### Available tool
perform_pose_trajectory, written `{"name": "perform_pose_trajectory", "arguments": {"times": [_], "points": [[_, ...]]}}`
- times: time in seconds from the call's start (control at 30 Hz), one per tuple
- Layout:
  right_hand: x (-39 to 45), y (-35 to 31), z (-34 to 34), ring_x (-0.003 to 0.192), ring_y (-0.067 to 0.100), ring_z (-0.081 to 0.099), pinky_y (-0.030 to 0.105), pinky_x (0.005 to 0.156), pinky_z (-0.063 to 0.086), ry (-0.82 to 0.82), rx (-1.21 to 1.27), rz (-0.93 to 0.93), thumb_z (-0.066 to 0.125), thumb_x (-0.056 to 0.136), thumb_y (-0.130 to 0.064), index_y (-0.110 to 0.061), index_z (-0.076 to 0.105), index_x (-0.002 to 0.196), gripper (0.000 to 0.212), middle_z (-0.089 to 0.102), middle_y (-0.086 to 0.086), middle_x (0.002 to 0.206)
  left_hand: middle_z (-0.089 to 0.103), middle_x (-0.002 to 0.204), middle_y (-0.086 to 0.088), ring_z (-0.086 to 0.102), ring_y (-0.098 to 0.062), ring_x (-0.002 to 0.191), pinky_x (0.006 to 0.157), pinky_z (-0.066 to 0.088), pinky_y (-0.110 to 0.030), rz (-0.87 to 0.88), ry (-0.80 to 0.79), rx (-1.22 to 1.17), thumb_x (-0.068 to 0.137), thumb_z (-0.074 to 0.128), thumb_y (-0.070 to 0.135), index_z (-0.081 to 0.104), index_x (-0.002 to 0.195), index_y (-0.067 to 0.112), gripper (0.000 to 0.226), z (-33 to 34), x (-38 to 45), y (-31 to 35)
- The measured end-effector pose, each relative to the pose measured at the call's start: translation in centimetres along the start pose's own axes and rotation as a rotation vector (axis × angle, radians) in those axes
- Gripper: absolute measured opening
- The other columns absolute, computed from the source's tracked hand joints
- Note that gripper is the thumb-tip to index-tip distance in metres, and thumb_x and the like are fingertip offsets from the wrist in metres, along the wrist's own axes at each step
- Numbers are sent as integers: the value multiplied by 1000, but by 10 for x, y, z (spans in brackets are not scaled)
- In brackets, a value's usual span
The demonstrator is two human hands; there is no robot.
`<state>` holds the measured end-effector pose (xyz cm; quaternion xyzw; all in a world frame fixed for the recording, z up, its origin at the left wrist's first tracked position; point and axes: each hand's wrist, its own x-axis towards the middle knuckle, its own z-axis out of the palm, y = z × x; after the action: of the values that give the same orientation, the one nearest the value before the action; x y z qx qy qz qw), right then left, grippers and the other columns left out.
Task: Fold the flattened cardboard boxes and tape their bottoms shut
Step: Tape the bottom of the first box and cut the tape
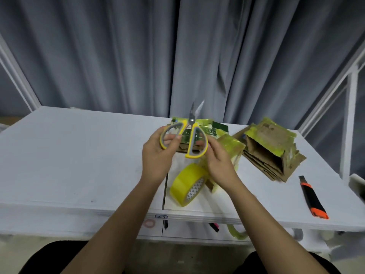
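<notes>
Both hands raised over the table's [79,155] middle: left hand [158,155] and right hand [218,161] each grip one handle loop of the yellow scissors [189,135], blades parted, tips pointing away. Below them a yellow tape roll [187,184] stands on edge near the front edge. Behind the scissors a taped cardboard box [215,131]; right of it a stack of boxes [272,149]. Utility knife [313,198] lies near the front right edge. Left half of the table bare. Grey curtain [138,56] closes the far edge.
</notes>
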<state>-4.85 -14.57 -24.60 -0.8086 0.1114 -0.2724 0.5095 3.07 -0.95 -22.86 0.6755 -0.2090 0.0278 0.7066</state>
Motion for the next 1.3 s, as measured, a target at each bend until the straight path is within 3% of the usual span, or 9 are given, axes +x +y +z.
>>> {"name": "perform_pose_trajectory", "arguments": {"times": [0.1,0.23,0.33,0.5,0.7,0.83,0.93,1.1,1.3], "points": [[3,-21,-3,108,18,65,29,85,51,-188,503,277,39,100,-30,-4,55,128,42,67,11,118,73,93,-2,69,-15,90,81,54,-25,-28,-110,-150,89,64,15,69,108,20,21,14,-9,5],[-1,-24,-14,123,34,54,38,96,47,-172,761,348,46,92,-31,-1,55,126,46,61,17,125,67,106,13,60,7,94,79,44,-8,45,-137,63,91,61,27,66,114,21,24,20,-13,6],[-4,-25,-27,112,22,61,31,89,52,-182,787,347,48,89,-33,-7,62,115,39,69,4,110,58,124,15,49,4,117,89,35,-3,26,-189,142,92,59,31,62,119,28,27,25,-16,6],[-10,-33,-37,97,18,67,31,84,52,-144,679,304,58,87,-34,-5,63,108,36,71,5,102,36,150,7,26,-11,142,115,24,-32,-38,-403,140,95,49,39,43,140,28,47,36,-24,6],[2,-12,-77,74,26,61,30,64,50,127,-83,255,62,87,-13,0,61,89,13,64,14,79,16,158,0,13,-21,145,117,14,-42,-198,-645,618,91,43,59,11,151,21,78,20,-23,-31],[10,10,-67,89,34,57,35,70,40,113,-776,175,57,89,-35,-11,60,91,24,63,12,86,29,154,-6,34,-26,137,112,28,-46,-337,-715,704,84,54,61,10,151,18,90,20,-36,-48],[13,23,-56,103,34,58,38,86,40,22,-927,116,54,89,-42,-15,62,111,36,67,12,100,51,135,-3,53,-24,116,95,46,-41,-262,-641,667,83,63,49,25,144,25,76,19,-37,-47],[15,33,-63,98,33,57,32,68,33,43,-914,88,56,89,-40,-14,62,108,33,66,10,98,53,130,-3,56,-22,108,88,50,-41,-224,-745,736,80,65,41,14,148,36,85,0,-32,-53],[14,36,-58,99,32,56,35,73,37,48,-941,81,55,89,-41,-14,61,111,35,65,10,101,43,135,-6,51,-28,116,92,45,-38,-159,-918,951,84,52,63,24,141,40,68,7,-16,-43]]}}
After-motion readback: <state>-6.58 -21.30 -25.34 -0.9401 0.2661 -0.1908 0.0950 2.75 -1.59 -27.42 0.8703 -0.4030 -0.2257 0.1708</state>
